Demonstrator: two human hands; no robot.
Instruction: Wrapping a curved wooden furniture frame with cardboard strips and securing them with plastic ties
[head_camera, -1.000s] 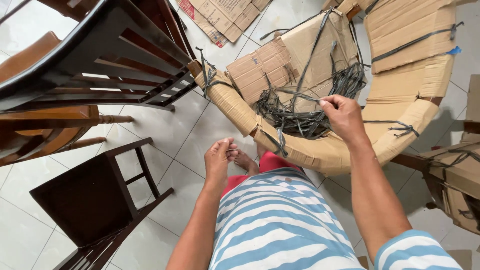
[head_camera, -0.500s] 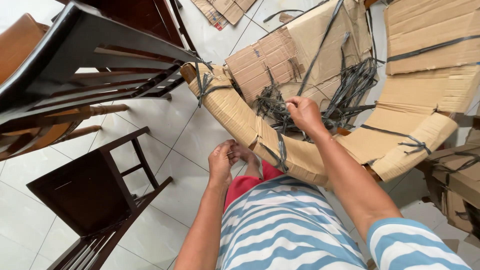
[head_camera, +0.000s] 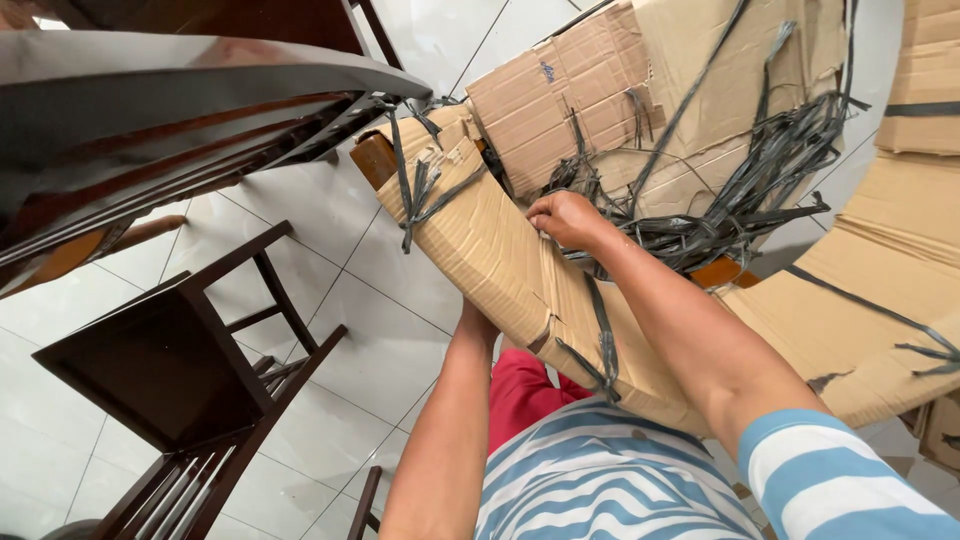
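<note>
Right grip (head_camera: 565, 218) on cardboard-wrapped chair arm (head_camera: 480, 250)

The right hand (head_camera: 565, 218) rests closed on the top edge of a curved, cardboard-wrapped piece (head_camera: 500, 265), just beside a tangle of dark plastic straps (head_camera: 740, 200). The left hand (head_camera: 478, 322) reaches under that piece, mostly hidden. Dark wooden chairs (head_camera: 150, 370) stand to the left on the white tiled floor (head_camera: 380, 350).
</note>
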